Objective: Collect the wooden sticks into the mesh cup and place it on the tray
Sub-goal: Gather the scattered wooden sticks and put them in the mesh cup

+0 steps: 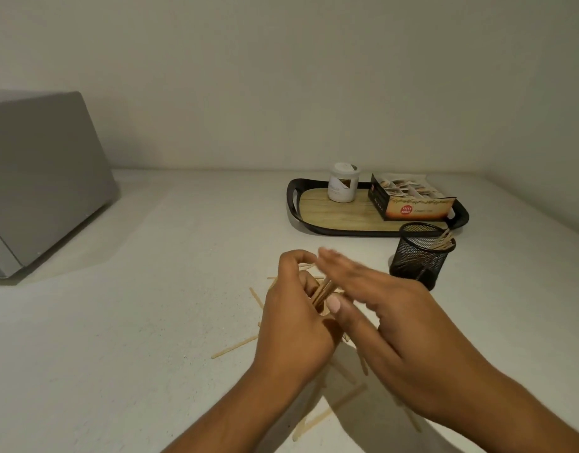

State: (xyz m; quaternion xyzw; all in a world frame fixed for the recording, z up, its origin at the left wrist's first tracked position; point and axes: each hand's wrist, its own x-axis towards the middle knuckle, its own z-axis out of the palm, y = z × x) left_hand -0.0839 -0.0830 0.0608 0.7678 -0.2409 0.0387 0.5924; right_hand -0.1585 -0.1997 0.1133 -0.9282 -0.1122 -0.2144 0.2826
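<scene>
While my left hand [294, 312] curls its fingers around a small bundle of wooden sticks [321, 293] at the centre of the frame, my right hand [392, 318] lies spread beside it. Its fingers are straight, slightly blurred, and hold nothing. The right thumb tip sits just beside the bundle's lower end; I cannot tell whether it touches.

More loose sticks [235, 346] lie scattered on the white countertop [150, 289], around and beneath both hands, down toward the lower centre of the frame.

To the right of centre, just beyond my right hand, the black mesh cup [419, 259] stands upright on the countertop. A few sticks lean inside it against its right rim. It sits just in front of the tray [340, 220], not on it.

The tray has a black rim and a wood-patterned base and lies right of centre, near the wall. It carries a white lidded jar [343, 184] at its left and a printed cardboard box [412, 201] at its right.

A grey appliance [36, 178] fills the left edge.
</scene>
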